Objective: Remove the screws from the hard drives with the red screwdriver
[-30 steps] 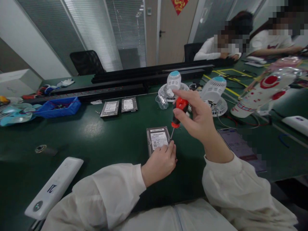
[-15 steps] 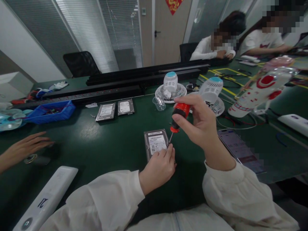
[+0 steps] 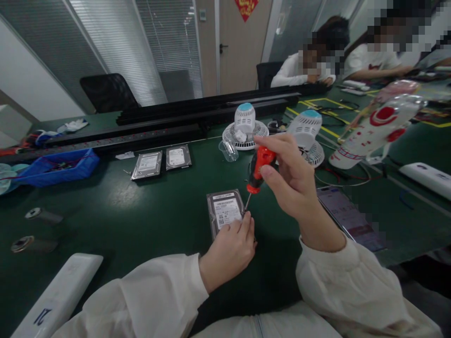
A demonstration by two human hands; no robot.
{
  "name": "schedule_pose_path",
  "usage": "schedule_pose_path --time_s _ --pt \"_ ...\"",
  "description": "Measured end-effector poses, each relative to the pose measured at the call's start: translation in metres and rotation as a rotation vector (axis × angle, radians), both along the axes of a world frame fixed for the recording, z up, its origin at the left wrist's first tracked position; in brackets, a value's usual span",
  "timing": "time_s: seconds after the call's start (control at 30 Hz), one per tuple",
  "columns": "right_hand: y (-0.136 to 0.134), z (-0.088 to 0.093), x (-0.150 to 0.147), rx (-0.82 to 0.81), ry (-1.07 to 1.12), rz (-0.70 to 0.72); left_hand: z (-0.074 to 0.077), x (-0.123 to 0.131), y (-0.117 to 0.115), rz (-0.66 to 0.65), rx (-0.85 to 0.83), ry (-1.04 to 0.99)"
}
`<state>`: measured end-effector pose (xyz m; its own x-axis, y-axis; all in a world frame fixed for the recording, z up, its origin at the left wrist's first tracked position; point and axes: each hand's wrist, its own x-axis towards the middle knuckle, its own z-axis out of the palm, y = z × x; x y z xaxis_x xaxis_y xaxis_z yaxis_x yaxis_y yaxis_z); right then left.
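Note:
A hard drive [image 3: 227, 209] with a white label lies flat on the green table in front of me. My left hand [image 3: 230, 246] grips its lower right part, with the fingertips close to the tip of a screwdriver [image 3: 260, 164]. My right hand [image 3: 292, 183] has thumb and fingers around the red and black handle. The tool leans, its thin shaft reaching down to the drive's right edge. Fingers hide the exact spot where the tip meets the drive. Two more hard drives, a left one [image 3: 147, 165] and a right one [image 3: 178, 156], lie farther back.
Behind stand white fan parts [image 3: 244, 124], a clear plastic cup [image 3: 229, 150] and black rails [image 3: 211, 105]. At left are a blue tray [image 3: 58, 166], two metal cylinders [image 3: 44, 216] and a white case [image 3: 59, 295]. A phone [image 3: 350, 218] and bottle [image 3: 373, 126] are at right.
Another person's hand at the left has gone from view, uncovering two metal cylinders. My right thumb and fingers have shifted on the screwdriver handle. The view has swung slightly right.

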<state>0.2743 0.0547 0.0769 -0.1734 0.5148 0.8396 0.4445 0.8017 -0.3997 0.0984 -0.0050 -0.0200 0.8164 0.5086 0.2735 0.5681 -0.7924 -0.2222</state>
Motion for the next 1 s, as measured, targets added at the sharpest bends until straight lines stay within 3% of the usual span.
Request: schedule_pose_path --time_s 0.13,0.33,0.5,0.7,0.9,1.0 --pt "-0.0003 -0.0001 -0.0026 -0.031 -0.002 0.076 0.0015 0.0004 -0.0001 0.002 0.004 0.004" --pt "0.0015 -0.0011 -0.0046 -0.004 0.062 0.022 0.0013 0.0006 -0.0006 0.007 -0.005 0.001" --pt "0.0014 -0.0029 -0.0042 -0.085 0.048 0.094 0.0008 0.0007 -0.0006 0.007 -0.011 0.004" --pt "0.0044 -0.0023 -0.0063 0.016 0.05 0.012 0.0013 0.0011 -0.0013 0.01 -0.002 0.0" --pt "0.0043 -0.0035 -0.0056 -0.079 0.054 0.112 -0.0002 0.0009 -0.0005 -0.001 0.008 -0.012" --pt "0.0061 -0.0044 -0.0059 -0.034 0.066 0.056 0.0 0.0006 -0.0003 0.001 0.007 0.0"
